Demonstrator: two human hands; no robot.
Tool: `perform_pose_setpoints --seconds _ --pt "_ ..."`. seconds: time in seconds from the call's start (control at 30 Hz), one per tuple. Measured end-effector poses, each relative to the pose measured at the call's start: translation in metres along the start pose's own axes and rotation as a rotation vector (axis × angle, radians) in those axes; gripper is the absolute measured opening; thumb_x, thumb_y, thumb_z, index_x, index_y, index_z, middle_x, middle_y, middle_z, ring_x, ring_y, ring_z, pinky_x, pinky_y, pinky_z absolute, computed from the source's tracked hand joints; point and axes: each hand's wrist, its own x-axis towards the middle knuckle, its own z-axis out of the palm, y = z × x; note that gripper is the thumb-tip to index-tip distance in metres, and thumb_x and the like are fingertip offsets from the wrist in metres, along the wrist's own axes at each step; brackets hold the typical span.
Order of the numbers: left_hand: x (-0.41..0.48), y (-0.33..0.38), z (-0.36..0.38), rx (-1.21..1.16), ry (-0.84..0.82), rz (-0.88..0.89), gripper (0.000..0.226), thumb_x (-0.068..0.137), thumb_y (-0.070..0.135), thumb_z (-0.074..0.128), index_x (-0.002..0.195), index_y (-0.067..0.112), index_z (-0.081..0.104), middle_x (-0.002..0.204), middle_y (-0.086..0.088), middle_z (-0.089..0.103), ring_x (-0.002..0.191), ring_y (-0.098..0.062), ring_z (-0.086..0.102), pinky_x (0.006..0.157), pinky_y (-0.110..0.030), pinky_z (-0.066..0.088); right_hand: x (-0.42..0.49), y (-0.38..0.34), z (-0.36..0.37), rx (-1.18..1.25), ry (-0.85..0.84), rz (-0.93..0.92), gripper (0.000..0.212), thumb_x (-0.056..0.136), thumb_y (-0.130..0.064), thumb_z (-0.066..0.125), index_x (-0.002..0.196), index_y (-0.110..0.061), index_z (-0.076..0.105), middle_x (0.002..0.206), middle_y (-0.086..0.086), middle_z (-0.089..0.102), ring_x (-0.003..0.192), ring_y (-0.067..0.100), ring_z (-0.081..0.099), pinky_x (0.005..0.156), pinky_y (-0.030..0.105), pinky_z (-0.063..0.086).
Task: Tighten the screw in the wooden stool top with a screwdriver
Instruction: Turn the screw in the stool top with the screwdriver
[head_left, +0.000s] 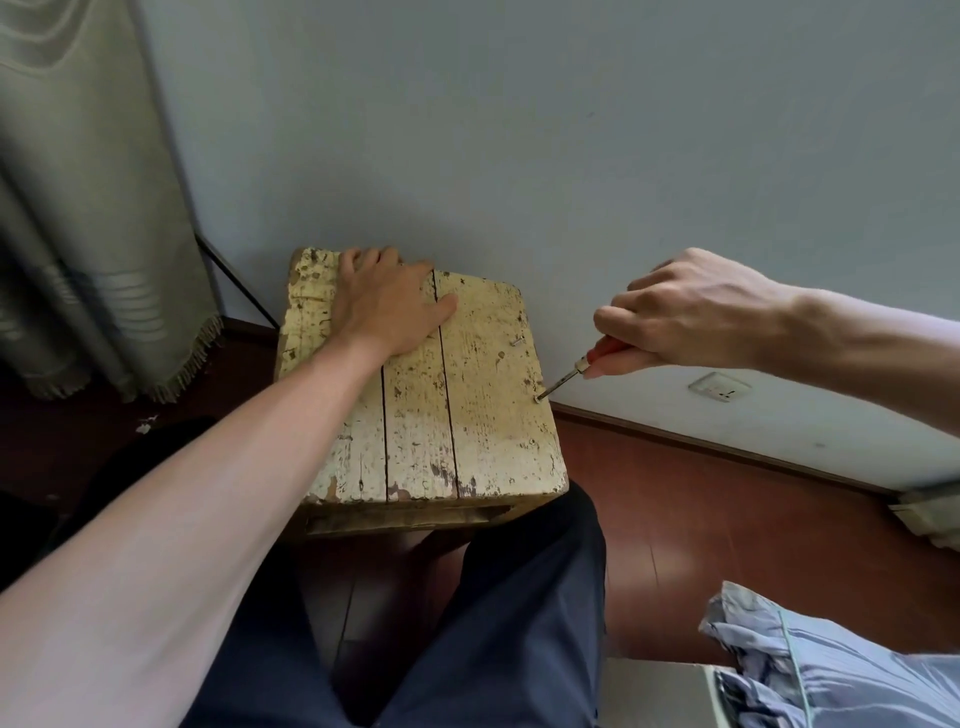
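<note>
Looking down on a beat-up wooden stool top (493, 415), three planks with the cream paint flaking off, sitting pretty much dead centre. Pinning it down with the left hand (387, 301) up at the 11 o'clock end of the top. Palm flat on the wood, thumb stretched out across the plank gap, fingertips dropping out of sight past the far edge. Not clutching anything there as far as can be seen, just pressing. Over at 3 o'clock from the stool, got the right hand (696, 312) balled into a tight fist round the red handle of a screwdriver (576, 371), fingers wrapped all the way round with only a sliver of red poking out. Angling the metal shaft down toward 8 o'clock from the fist, tip sat right on the screw (539, 399). That's close to the right edge of the top, roughly 3 o'clock from its middle. Too small to tell how far it's driven in. Also spotting another little bit of metal (517, 341) on the same plank, at 11 o'clock from the screw, can't say whether screw or nail. Round the outside: pale wall (519, 130) at 12, fringed curtain (78, 208) at 10, wall socket (719, 387) low down at 3 just under the right wrist, reddish-brown floor (701, 509) at 4, dark trousers (493, 623) at 6, and some crumpled blue striped cloth (831, 670) at 5.
</note>
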Motion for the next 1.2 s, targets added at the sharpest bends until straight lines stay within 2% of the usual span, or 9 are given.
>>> perform_pose_setpoints --seconds 0.2,0.3,0.43,0.53,0.67,0.83,0.97,1.07,1.2 --pt "-0.001 0.001 -0.002 -0.015 0.002 -0.009 0.067 0.091 0.076 0.036 0.139 0.035 0.057 0.128 -0.006 0.059 0.128 -0.026 0.047 0.113 -0.046 0.024 0.008 -0.005 0.016 -0.080 0.044 0.084 0.063 0.111 -0.037 0.038 0.060 -0.006 0.059 0.054 0.006 0.055 0.042 0.028 0.054 0.038 0.026 0.036" --pt "-0.001 0.001 -0.004 -0.020 0.000 -0.012 0.065 0.092 0.075 0.038 0.139 0.034 0.057 0.128 -0.006 0.058 0.128 -0.026 0.046 0.113 -0.046 0.023 0.014 -0.014 0.020 -0.022 -0.112 0.440 0.072 0.112 -0.043 0.025 0.073 -0.010 0.075 0.057 0.005 0.062 0.046 0.030 0.057 0.051 0.025 0.029" --pt "-0.003 0.004 -0.006 -0.040 -0.004 -0.019 0.063 0.094 0.073 0.041 0.142 0.035 0.055 0.131 -0.007 0.056 0.130 -0.026 0.044 0.115 -0.045 0.020 0.017 -0.020 0.025 0.047 -0.198 0.752 0.063 0.111 -0.045 0.036 0.079 -0.012 0.080 0.056 0.006 0.050 0.047 0.021 0.043 0.050 0.027 0.023" --pt "-0.005 0.007 -0.008 -0.028 -0.007 -0.019 0.063 0.095 0.072 0.040 0.143 0.034 0.054 0.132 -0.007 0.056 0.131 -0.026 0.043 0.115 -0.044 0.020 0.014 -0.018 0.020 0.137 -0.184 0.704 0.058 0.110 -0.055 0.038 0.085 -0.018 0.075 0.065 0.002 0.066 0.049 0.016 0.048 0.049 0.027 0.029" --pt "-0.006 0.007 -0.009 -0.034 -0.009 -0.022 0.063 0.095 0.071 0.041 0.143 0.033 0.054 0.133 -0.007 0.056 0.131 -0.026 0.043 0.115 -0.044 0.020 0.009 -0.013 0.011 0.288 -0.196 0.501 0.050 0.100 -0.069 0.047 0.114 -0.023 0.062 0.098 -0.012 0.082 0.054 -0.011 0.040 0.050 0.018 0.029" --pt "-0.005 0.006 -0.007 -0.028 -0.008 -0.018 0.063 0.094 0.073 0.040 0.142 0.034 0.055 0.133 -0.006 0.056 0.131 -0.027 0.044 0.114 -0.045 0.021 0.005 -0.003 0.009 0.161 0.014 0.189 0.065 0.100 -0.066 0.048 0.079 -0.007 0.066 0.060 -0.002 0.066 0.042 0.026 0.056 0.045 0.024 0.040" --pt "-0.003 0.004 -0.006 -0.026 -0.005 -0.018 0.064 0.093 0.073 0.039 0.142 0.034 0.054 0.132 -0.007 0.057 0.130 -0.027 0.045 0.115 -0.045 0.021 0.012 0.000 0.009 -0.004 0.102 0.038 0.065 0.108 -0.053 0.046 0.063 -0.008 0.058 0.055 0.005 0.053 0.044 0.028 0.051 0.037 0.033 0.045" --pt "-0.003 0.004 -0.004 -0.021 -0.004 -0.012 0.064 0.093 0.074 0.039 0.141 0.035 0.054 0.131 -0.007 0.057 0.129 -0.027 0.045 0.114 -0.045 0.020 0.014 -0.006 0.013 -0.017 0.062 0.141 0.066 0.111 -0.043 0.043 0.055 -0.009 0.052 0.045 0.003 0.046 0.035 0.023 0.040 0.041 0.025 0.035" --pt "-0.002 0.002 -0.002 -0.017 -0.005 -0.015 0.065 0.092 0.074 0.039 0.142 0.036 0.054 0.131 -0.007 0.058 0.129 -0.027 0.046 0.114 -0.045 0.020 0.022 -0.025 0.017 0.006 -0.083 0.536 0.068 0.112 -0.041 0.042 0.058 -0.006 0.060 0.043 0.000 0.034 0.036 0.017 0.029 0.052 0.023 0.019"
